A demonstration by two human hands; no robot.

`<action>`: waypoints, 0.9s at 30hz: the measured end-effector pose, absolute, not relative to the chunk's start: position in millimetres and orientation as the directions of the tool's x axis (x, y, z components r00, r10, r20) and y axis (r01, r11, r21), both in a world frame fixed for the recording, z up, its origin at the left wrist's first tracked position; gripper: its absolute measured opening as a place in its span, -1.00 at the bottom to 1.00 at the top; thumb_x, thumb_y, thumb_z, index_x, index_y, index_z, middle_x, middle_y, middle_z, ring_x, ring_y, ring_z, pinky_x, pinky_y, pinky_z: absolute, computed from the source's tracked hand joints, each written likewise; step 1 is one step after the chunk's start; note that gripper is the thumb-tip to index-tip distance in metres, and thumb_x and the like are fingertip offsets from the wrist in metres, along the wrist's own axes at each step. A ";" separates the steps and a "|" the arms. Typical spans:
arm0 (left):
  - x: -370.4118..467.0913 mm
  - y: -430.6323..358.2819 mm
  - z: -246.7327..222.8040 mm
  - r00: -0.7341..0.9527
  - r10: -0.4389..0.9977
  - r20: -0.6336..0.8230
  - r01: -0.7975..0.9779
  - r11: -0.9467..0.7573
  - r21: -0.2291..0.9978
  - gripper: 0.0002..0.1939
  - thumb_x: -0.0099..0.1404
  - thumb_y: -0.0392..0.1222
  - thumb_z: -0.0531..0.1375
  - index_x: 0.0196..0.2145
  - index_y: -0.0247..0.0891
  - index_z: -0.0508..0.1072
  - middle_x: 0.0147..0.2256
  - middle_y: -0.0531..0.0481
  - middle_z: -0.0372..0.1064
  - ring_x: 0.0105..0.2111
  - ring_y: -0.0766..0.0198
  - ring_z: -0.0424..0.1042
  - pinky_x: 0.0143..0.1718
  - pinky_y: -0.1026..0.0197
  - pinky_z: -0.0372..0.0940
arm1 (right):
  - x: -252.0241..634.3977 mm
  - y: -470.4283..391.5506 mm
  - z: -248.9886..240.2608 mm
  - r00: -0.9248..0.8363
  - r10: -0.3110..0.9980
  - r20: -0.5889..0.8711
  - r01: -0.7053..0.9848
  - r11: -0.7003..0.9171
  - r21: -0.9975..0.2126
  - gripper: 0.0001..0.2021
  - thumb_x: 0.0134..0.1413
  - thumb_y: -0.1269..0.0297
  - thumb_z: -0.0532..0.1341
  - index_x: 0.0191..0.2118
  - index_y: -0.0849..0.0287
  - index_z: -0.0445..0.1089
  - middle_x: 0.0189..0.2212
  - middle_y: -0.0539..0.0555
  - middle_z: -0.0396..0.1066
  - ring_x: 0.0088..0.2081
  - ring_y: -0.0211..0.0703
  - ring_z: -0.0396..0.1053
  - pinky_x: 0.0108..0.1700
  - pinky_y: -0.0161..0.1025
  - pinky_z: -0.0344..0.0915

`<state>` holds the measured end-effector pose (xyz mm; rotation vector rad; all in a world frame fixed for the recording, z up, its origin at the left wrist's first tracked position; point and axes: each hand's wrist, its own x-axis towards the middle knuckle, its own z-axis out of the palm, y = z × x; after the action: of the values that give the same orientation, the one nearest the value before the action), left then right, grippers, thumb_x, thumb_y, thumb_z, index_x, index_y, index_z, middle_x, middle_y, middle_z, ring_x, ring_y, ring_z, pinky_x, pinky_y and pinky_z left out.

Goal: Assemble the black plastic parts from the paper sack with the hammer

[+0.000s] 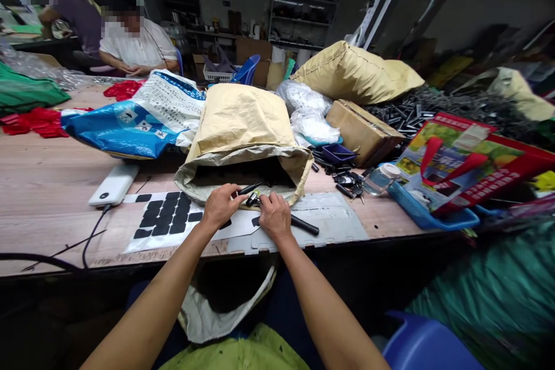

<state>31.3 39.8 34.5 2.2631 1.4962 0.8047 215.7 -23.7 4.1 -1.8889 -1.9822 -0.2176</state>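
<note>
My left hand (223,206) is closed around a slim black pointed rod (248,188), its tip angled up to the right. Close beside it, my right hand (274,217) pinches a small shiny black-and-metal piece (253,198) at the fingertips. From behind the right hand a black tube (305,225) sticks out over the grey board (333,217); whether the hand grips it, I cannot tell. Both hands are just before the open mouth of a tan woven sack (243,121), whose inside is dark. Left of them lies a white sheet with black rounded stickers (163,217).
A white power bank (113,185) with a cable lies left, near a blue-and-white bag (143,115). On the right are black parts (349,182), a clear jar (381,178), a cardboard box (362,130) and a blue tray (433,217). Two people sit far left.
</note>
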 end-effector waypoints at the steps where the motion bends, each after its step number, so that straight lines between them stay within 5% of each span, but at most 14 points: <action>1: 18.9 29.0 30.8 0.315 0.902 0.294 0.734 -0.428 0.527 -0.76 0.30 0.02 0.24 -0.23 -0.17 0.58 -0.35 0.00 0.49 -0.30 0.21 0.42 -0.22 0.21 0.24 | 215.4 -23.6 4.3 -0.010 0.926 0.378 0.985 0.074 -0.154 -0.81 0.28 0.33 0.15 -0.05 0.07 0.44 -0.21 0.11 0.34 -0.15 -0.03 0.20 -0.18 -0.17 0.02; 16: 9.2 -0.9 -3.8 0.448 0.861 0.239 0.626 -0.493 0.604 -0.77 0.20 -0.06 0.34 -0.19 -0.16 0.58 -0.26 -0.02 0.47 -0.20 0.13 0.31 -0.12 0.12 0.20 | 215.9 -23.8 6.1 -0.015 0.932 0.362 0.984 0.077 -0.158 -0.78 0.31 0.31 0.14 0.00 0.06 0.46 -0.20 0.12 0.37 -0.13 -0.03 0.23 -0.15 -0.19 0.06; 27: 9.5 -3.3 -1.8 0.404 0.891 0.205 0.642 -0.436 0.630 -0.78 0.21 -0.04 0.34 -0.20 -0.15 0.58 -0.24 -0.02 0.47 -0.17 0.12 0.30 -0.11 0.11 0.19 | 209.6 -64.0 44.5 -0.076 0.875 0.478 0.872 0.291 -0.394 -0.68 0.39 0.34 0.02 0.12 0.11 0.41 -0.15 0.12 0.45 -0.09 -0.10 0.37 0.00 -0.26 0.25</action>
<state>9.5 -3.3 -1.8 2.2088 1.3084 0.7302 209.6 -64.0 44.5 -1.5592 -1.9207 0.0063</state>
